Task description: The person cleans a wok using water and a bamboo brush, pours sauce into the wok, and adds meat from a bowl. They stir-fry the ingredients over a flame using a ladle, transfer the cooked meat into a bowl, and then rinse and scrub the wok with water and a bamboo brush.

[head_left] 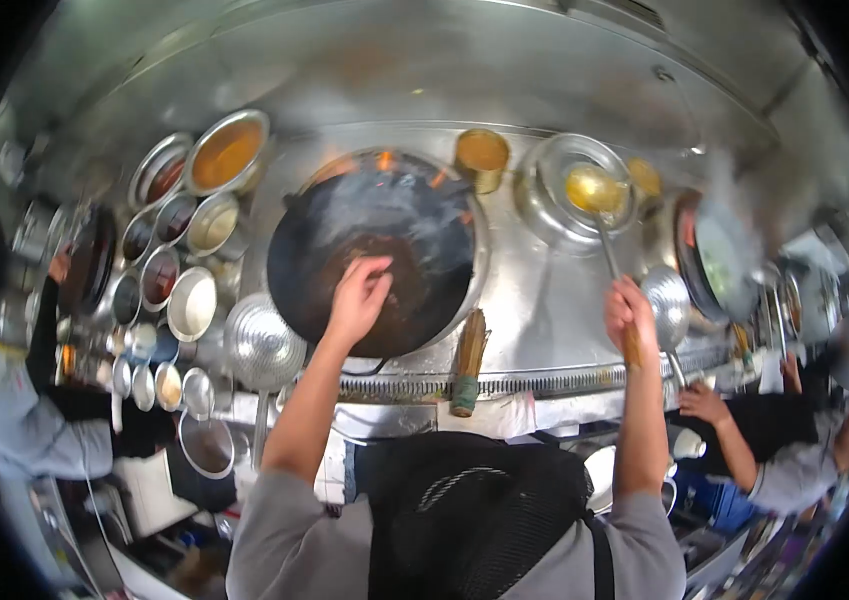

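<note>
My left hand (pixel 359 300) is over a dark steaming wok (pixel 324 240), with its fingers stretched out and nothing in them. Flames show at the wok's far edge. In my right hand (pixel 630 318) is the wooden handle of a ladle (pixel 608 245), held by wrapped fingers. The ladle's bowl, with yellow liquid in it, is over a round metal pot (pixel 541 205). Between my hands a bundled bamboo wok brush (pixel 471 360) lies on the steel counter (pixel 544 310), near its front edge.
To the left stand several seasoning bowls (pixel 192 305), a pan of orange liquid (pixel 228 155) and a perforated strainer (pixel 264 342). A yellowish can (pixel 482 160) is behind the wok. On the right, another person's hand (pixel 706 404) is near a strainer (pixel 666 305); another wok (pixel 719 255) steams there.
</note>
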The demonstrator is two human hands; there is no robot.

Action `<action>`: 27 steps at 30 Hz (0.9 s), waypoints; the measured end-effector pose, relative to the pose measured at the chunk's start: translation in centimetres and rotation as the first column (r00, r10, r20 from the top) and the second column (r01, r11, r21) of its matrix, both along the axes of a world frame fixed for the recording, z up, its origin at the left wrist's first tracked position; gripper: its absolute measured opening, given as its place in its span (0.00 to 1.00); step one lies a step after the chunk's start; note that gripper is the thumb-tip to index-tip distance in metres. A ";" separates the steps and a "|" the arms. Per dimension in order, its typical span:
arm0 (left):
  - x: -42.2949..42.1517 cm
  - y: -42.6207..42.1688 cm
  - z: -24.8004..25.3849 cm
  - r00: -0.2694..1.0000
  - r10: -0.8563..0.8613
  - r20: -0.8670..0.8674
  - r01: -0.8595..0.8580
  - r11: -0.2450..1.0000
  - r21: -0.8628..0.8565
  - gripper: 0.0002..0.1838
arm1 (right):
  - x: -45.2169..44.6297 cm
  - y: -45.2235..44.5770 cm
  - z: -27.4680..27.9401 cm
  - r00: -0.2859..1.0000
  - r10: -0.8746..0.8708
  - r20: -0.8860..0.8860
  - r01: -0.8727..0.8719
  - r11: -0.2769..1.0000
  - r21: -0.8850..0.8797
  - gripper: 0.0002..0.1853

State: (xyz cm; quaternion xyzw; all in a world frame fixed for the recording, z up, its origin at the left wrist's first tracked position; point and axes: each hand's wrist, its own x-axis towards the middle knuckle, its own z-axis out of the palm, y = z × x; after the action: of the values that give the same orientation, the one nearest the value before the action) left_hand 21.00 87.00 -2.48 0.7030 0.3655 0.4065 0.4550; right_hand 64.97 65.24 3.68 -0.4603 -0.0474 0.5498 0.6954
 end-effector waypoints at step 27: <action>-1.3 -11.6 -6.3 0.605 0.387 -0.696 -0.167 0.916 0.364 0.12 | 5.2 1.7 -6.7 0.046 0.316 0.948 0.151 0.936 -0.319 0.39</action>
State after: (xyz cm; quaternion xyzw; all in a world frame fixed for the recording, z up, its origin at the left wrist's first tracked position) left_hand 19.68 75.35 -8.77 0.7951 0.5690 0.1872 0.0947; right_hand 70.14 66.94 -2.99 -0.8170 -0.4458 0.1186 0.3459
